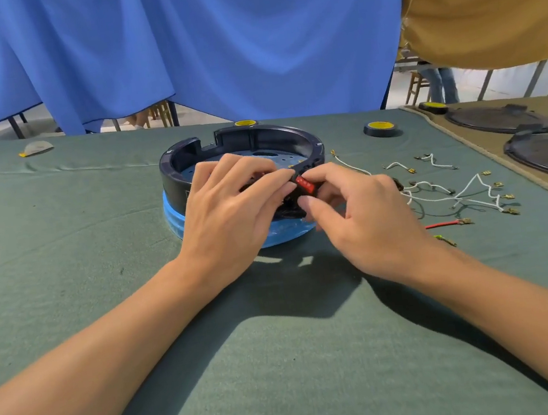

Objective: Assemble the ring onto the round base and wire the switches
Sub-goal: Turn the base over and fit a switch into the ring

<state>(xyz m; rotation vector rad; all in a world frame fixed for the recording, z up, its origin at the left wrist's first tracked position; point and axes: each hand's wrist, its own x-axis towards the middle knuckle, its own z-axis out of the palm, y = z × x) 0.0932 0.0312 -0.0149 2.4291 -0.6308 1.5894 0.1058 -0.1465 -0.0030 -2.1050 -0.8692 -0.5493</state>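
Observation:
A dark navy ring [177, 164] sits on a round blue base [177, 221] in the middle of the green cloth. A red rocker switch [305, 184] sits at the ring's near right wall. My left hand [232, 212] lies over the near rim, its fingers curled on the ring beside the switch. My right hand [363, 217] pinches the red switch between thumb and forefinger. Loose white wires with brass terminals [471, 193] lie to the right, along with a short red wire [447, 224].
Black tape rolls with yellow cores [380, 128] stand behind and to the right of the ring. Dark round covers [500, 121] rest on a tan mat at the far right. A small cap-like object [36, 148] lies at the far left. Blue curtains hang behind the table.

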